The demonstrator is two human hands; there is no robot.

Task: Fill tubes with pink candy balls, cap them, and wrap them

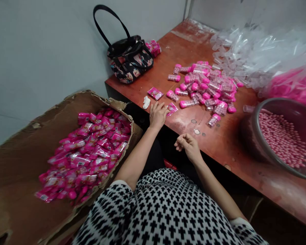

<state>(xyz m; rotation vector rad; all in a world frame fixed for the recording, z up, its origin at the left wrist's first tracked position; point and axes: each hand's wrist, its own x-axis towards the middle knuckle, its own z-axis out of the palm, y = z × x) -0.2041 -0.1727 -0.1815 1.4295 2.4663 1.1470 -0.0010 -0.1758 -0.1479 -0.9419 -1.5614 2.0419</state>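
My left hand [158, 115] lies on the near edge of the red-brown table [219, 143], fingers reaching onto a small pink wrapper [172, 109]. My right hand [187, 144] hovers at the table's front edge with its fingers loosely curled; nothing shows in it. A second pink wrapper [155, 93] and a white crumpled scrap [146, 102] lie just beyond the left hand. Farther on sits a heap of small clear tubes with pink caps [206, 88]. At my left a torn cardboard box [28, 143] holds a pile of wrapped pink packets [86, 153].
A metal bowl [264, 149] of pink candy beads [283, 139] stands at the right. Behind it are clear bags of empty tubes [257, 51] and of pink caps [293, 86]. A black floral handbag [130, 59] sits at the table's far left corner by the wall.
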